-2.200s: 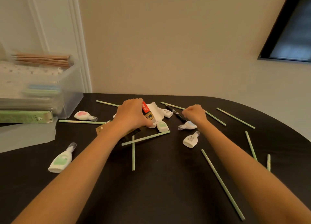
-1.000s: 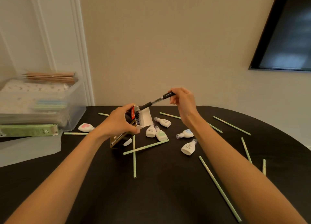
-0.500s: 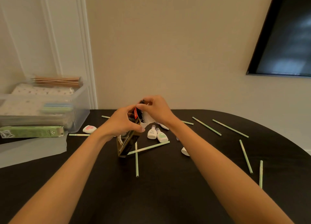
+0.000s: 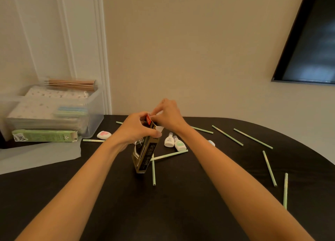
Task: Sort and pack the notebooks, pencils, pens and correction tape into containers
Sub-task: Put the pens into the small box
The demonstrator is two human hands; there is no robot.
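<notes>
The black pen has vanished into the tall black-and-gold cardboard box [image 4: 145, 155], and the right hand [image 4: 169, 118] has shifted to pinch its open top end. Nearest, pale green pencils [image 4: 153, 170] lie scattered on the black desk [image 4: 163, 213]. At centre the box stands tilted, the left hand [image 4: 138, 130] with its grip wrapped round the upper part. At 1 o'clock beyond lie white correction tapes [image 4: 169, 142]; at 10 o'clock, a clear plastic bin [image 4: 94, 117].

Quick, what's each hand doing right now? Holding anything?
Left hand: closed, grip around the upper part of the dark pen box.
Right hand: closed, pinching the top end of that box.
</notes>
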